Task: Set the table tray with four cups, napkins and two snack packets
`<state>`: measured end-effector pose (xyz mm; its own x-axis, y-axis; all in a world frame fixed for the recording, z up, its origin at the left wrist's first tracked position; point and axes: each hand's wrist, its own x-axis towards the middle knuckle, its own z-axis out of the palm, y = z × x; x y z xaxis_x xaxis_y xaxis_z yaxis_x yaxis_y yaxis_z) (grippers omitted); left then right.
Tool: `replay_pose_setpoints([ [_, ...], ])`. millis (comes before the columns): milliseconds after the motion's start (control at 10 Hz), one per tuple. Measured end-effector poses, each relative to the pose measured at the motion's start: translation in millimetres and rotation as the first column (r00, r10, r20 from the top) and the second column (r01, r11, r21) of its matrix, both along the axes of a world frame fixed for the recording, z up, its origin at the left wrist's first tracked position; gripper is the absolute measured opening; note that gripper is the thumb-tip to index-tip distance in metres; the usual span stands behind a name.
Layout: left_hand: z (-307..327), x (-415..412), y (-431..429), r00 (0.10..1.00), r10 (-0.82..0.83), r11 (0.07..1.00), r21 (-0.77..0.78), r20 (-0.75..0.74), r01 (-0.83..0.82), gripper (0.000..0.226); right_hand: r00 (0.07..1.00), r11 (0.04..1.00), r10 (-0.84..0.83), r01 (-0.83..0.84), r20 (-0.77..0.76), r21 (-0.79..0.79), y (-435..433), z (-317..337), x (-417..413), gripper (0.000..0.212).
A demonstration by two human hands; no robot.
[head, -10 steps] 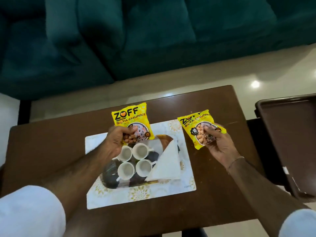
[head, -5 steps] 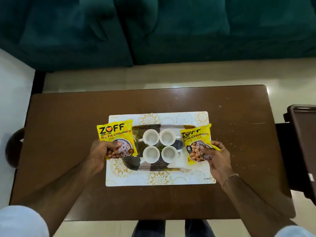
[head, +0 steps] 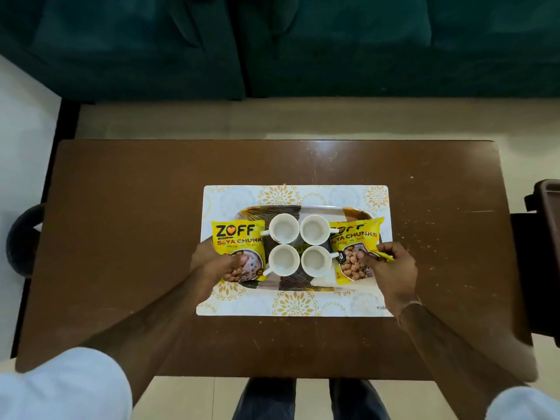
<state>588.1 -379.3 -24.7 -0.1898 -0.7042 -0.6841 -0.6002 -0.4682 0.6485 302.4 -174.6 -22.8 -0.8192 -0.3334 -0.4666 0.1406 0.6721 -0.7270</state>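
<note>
The oval, dark-and-gold patterned serving tray (head: 306,211) lay at the centre of a white floral-printed placemat (head: 295,304) on the brown wooden table (head: 121,207), with four white ceramic cups (head: 300,248) clustered two-by-two at its middle. A yellow plastic soya-chunks packet (head: 238,237) was held over the tray's nine o'clock end, and a second yellow soya-chunks packet (head: 353,234) over its three o'clock end. The main risk was judged to be a knock: each packet's inner edge sat just beside, perhaps touching, the cup handles, so a push inward could have shifted or tipped a cup. Both packets overhung the tray rim, and on release either might have slid onto the placemat. Only a pale sliver by the lower right cup hinted at napkins, so their presence could not be confirmed. The left hand (head: 212,262) was reached in from seven o'clock, thumb laid across the packet's lower face and fingers hidden beneath, gripping its lower-left corner. The right hand (head: 388,265) was brought in from five o'clock, fingers curled and closed in a pinch on the second packet's lower right edge. Both forearms were extended, white sleeves visible at the frame's bottom corners.
</note>
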Motion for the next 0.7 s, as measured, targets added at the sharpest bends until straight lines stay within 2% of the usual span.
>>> replay_pose_setpoints([
  [100,4,-7,5,0.997,-0.067,0.994,-0.080,0.032,0.069,0.055,0.961,0.972,0.213,-0.190,-0.177,0.141,2,-1,-4,0.034],
  [200,7,-10,4,0.973,-0.094,0.969,-0.206,0.213,0.138,0.069,0.901,0.915,0.369,-0.310,-0.229,0.258,3,0,-6,0.039],
  [300,4,-8,3,0.972,-0.069,0.965,-0.234,0.223,0.122,0.095,0.878,0.877,0.438,-0.370,-0.192,0.308,3,1,-9,0.044],
  [400,3,-9,3,0.985,-0.074,0.970,-0.217,0.155,0.107,0.116,0.878,0.879,0.443,-0.386,-0.181,0.279,0,5,-8,0.061],
  [500,6,-11,2,0.976,-0.108,0.963,-0.222,0.191,0.150,0.125,0.794,0.806,0.563,-0.464,-0.231,0.368,-4,11,-5,0.085],
  [700,21,-27,-6,0.920,-0.214,0.916,-0.259,0.329,0.306,0.127,0.682,0.696,0.691,-0.536,-0.241,0.478,-28,24,-8,0.095],
])
